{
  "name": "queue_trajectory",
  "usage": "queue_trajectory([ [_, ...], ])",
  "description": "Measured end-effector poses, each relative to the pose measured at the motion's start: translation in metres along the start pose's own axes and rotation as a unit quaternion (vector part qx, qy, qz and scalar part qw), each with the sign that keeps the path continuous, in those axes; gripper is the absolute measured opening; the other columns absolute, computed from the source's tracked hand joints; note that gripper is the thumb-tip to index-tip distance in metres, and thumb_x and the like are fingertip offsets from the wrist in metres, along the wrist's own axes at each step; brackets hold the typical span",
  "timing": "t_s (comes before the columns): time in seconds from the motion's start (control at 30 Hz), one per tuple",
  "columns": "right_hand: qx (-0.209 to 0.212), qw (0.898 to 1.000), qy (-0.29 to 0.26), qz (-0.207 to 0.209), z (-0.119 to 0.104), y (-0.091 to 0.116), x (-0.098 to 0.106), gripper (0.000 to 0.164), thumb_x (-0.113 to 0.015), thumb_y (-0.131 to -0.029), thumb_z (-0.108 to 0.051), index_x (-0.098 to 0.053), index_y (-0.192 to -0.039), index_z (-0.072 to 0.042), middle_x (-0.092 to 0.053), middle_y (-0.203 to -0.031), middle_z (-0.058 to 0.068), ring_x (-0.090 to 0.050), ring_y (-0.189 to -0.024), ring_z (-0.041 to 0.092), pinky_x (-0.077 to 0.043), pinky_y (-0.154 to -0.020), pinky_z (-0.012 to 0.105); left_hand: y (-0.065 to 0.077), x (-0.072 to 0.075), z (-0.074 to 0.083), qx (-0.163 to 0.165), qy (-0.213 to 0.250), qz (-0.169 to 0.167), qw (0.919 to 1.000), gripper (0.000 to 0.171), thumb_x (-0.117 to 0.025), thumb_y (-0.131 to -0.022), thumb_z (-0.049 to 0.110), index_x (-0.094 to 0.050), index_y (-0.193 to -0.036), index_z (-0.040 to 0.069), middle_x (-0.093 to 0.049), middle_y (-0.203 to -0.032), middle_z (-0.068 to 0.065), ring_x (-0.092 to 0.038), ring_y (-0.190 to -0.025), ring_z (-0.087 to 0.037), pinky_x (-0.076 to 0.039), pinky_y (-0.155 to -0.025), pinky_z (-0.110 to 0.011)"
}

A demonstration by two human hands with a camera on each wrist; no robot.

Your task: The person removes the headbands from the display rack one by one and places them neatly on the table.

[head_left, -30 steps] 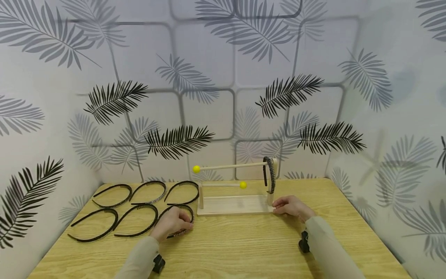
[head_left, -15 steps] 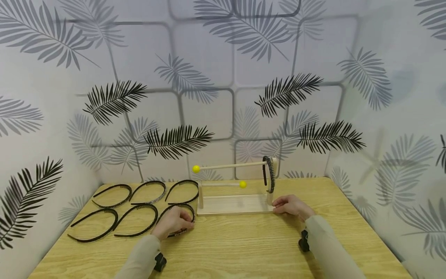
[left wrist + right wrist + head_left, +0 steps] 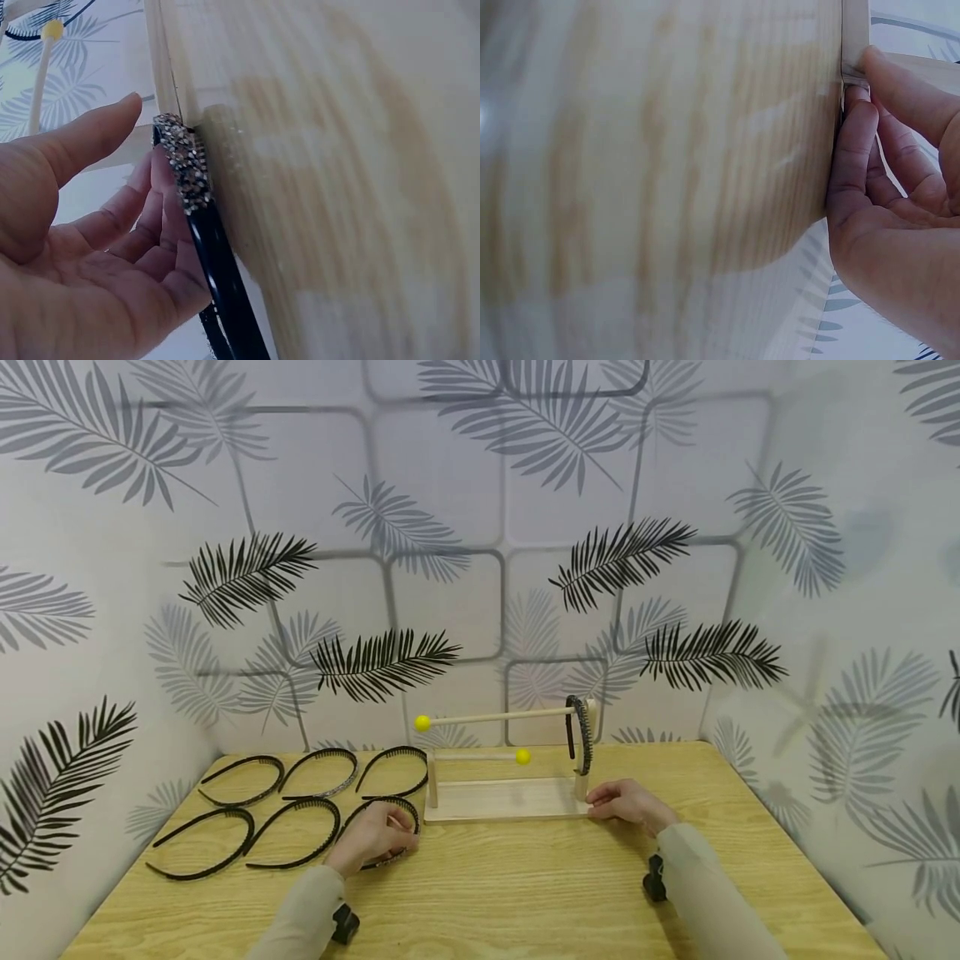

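Observation:
A black headband (image 3: 415, 817) with a glittery band lies on the table under my left hand (image 3: 377, 837). In the left wrist view, its sparkling stretch (image 3: 184, 161) rests against the fingers, while the thumb (image 3: 112, 127) stands a little apart from it. My right hand (image 3: 630, 804) pinches the front right corner of a wooden stand (image 3: 510, 814); the right wrist view has thumb and fingers (image 3: 855, 135) at the edge of its base. Another glittery headband (image 3: 582, 739) hangs on the upper rod, at the stand's right post.
Several more black headbands (image 3: 251, 843) lie in two rows on the left of the wooden table (image 3: 525, 893). Two rods with yellow ball ends (image 3: 423, 723) stretch across the stand at different heights. A wall with a leaf pattern (image 3: 480, 610) rises behind.
My left hand and the headband beneath it have shifted very slightly to the right. The right hand stays at the stand's corner.

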State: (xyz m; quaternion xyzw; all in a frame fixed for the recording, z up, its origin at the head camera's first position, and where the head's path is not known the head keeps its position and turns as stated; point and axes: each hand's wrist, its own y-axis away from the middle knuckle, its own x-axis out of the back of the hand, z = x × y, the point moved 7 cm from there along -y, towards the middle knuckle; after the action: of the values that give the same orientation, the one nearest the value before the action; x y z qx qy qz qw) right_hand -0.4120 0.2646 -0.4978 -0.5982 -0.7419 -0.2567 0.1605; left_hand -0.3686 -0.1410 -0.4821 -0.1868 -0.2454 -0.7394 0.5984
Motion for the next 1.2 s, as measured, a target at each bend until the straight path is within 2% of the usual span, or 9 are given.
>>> queue_trajectory([
  [0.23,0.0,1.0,-0.004,-0.001,0.0,0.0,0.0,0.026,-0.074,-0.087,-0.009,-0.068,-0.11,0.0,-0.068,-0.101,0.007,-0.057,-0.082,0.013,-0.048,-0.069,0.027,-0.002,0.0,0.004,-0.023,0.047,-0.008,0.9986,0.018,-0.072,-0.09,0.015,-0.067,-0.101,0.002,-0.064,-0.084,-0.01,-0.057,-0.066,-0.019,-0.048,-0.056,-0.033],
  [0.47,0.001,1.0,-0.006,0.0,-0.001,-0.001,-0.002,0.024,-0.072,-0.088,-0.008,-0.067,-0.11,0.0,-0.067,-0.101,0.008,-0.059,-0.08,0.013,-0.049,-0.068,0.027,-0.003,-0.002,0.015,-0.042,0.08,-0.016,0.9958,0.016,-0.067,-0.094,0.017,-0.07,-0.1,0.002,-0.063,-0.084,-0.007,-0.049,-0.066,-0.016,-0.042,-0.059,-0.029],
  [0.6,0.001,1.0,-0.009,-0.005,0.0,-0.001,-0.002,0.025,-0.073,-0.088,-0.009,-0.067,-0.111,0.0,-0.067,-0.101,0.008,-0.059,-0.081,0.013,-0.049,-0.069,0.027,-0.005,-0.006,0.021,-0.049,0.092,-0.01,0.9945,0.017,-0.066,-0.094,0.016,-0.071,-0.1,0.001,-0.065,-0.089,-0.009,-0.055,-0.07,-0.017,-0.044,-0.06,-0.029],
  [0.73,0.006,1.0,-0.002,-0.002,0.002,-0.001,0.001,0.026,-0.073,-0.088,-0.01,-0.067,-0.111,0.001,-0.067,-0.101,0.008,-0.059,-0.082,0.013,-0.049,-0.07,0.027,-0.008,-0.011,0.028,-0.064,0.129,0.001,0.9896,0.017,-0.067,-0.094,0.016,-0.07,-0.101,0.001,-0.065,-0.087,-0.012,-0.056,-0.071,-0.02,-0.044,-0.059,-0.028],
  [0.9,0.004,1.0,0.002,0.006,0.001,-0.003,0.004,0.026,-0.074,-0.088,-0.011,-0.068,-0.111,-0.001,-0.067,-0.1,0.007,-0.058,-0.085,0.014,-0.048,-0.072,0.026,-0.015,-0.018,0.04,-0.099,0.177,0.011,0.9792,0.021,-0.068,-0.094,0.018,-0.069,-0.103,-0.002,-0.065,-0.083,-0.007,-0.056,-0.069,-0.02,-0.045,-0.059,-0.029],
  [1.2,0.022,0.999,0.032,0.01,-0.001,-0.002,0.002,0.026,-0.076,-0.086,-0.013,-0.07,-0.108,-0.001,-0.07,-0.098,0.004,-0.059,-0.086,0.013,-0.048,-0.079,0.029,-0.02,-0.038,0.055,-0.121,0.203,0.017,0.9714,0.023,-0.067,-0.095,0.022,-0.068,-0.104,0.001,-0.066,-0.079,-0.003,-0.057,-0.066,-0.018,-0.049,-0.059,-0.032],
])
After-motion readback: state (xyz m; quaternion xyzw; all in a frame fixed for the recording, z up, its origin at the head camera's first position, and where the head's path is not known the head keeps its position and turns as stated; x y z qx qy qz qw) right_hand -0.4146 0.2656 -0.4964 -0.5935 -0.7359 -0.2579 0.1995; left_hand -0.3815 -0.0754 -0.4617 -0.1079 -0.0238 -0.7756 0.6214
